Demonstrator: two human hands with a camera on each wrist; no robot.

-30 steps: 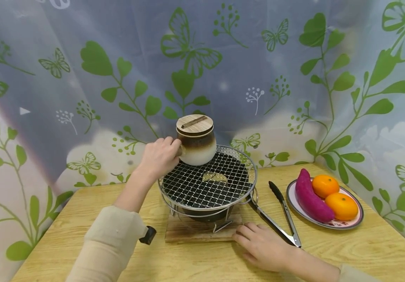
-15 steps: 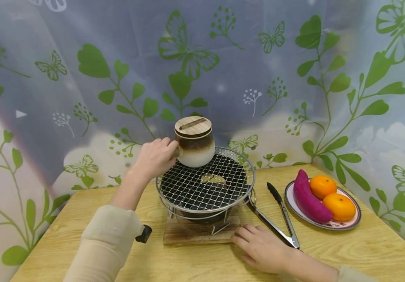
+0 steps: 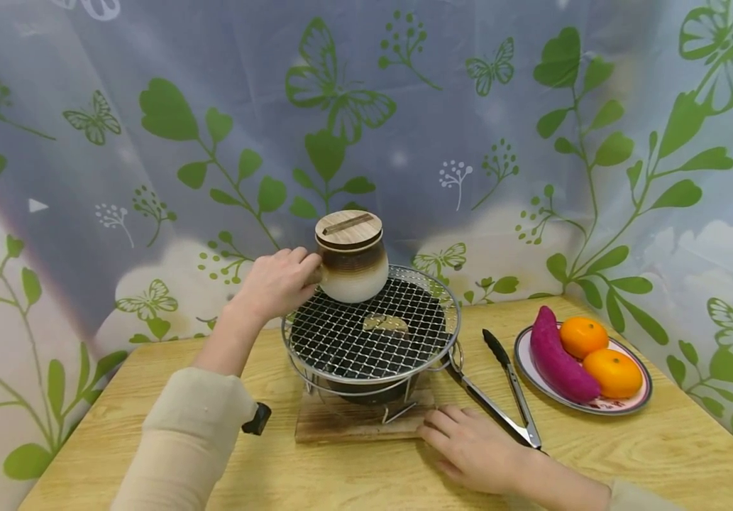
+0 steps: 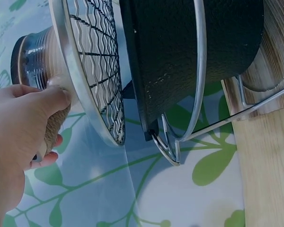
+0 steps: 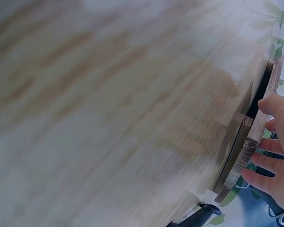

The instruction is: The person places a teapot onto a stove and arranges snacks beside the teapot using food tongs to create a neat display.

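A ceramic pot [image 3: 353, 278], brown above and white below, stands at the back left of a round wire grill net [image 3: 372, 348], topped by a wooden lid [image 3: 348, 228]. My left hand [image 3: 277, 282] grips its side handle; in the left wrist view the thumb and curled fingers wrap that rough brown handle [image 4: 56, 125]. Under the net sits a black brazier [image 4: 180, 47] in a wire frame, on a wooden board [image 3: 331, 426]. My right hand [image 3: 471, 451] lies palm down at the board's front right corner. Its fingertips rest at the board's edge, also seen in the right wrist view.
Metal tongs [image 3: 522, 397] with black tips lie spread beside the right hand, one arm running towards the brazier. Farther right, a plate [image 3: 621, 406] bears a purple sweet potato [image 3: 558, 358] and two oranges [image 3: 613, 374]. A patterned curtain [image 3: 398, 135] stands behind the table.
The head view has shifted slightly. My left hand and forearm have edged a little to the left, while the pot and the right hand keep their places.
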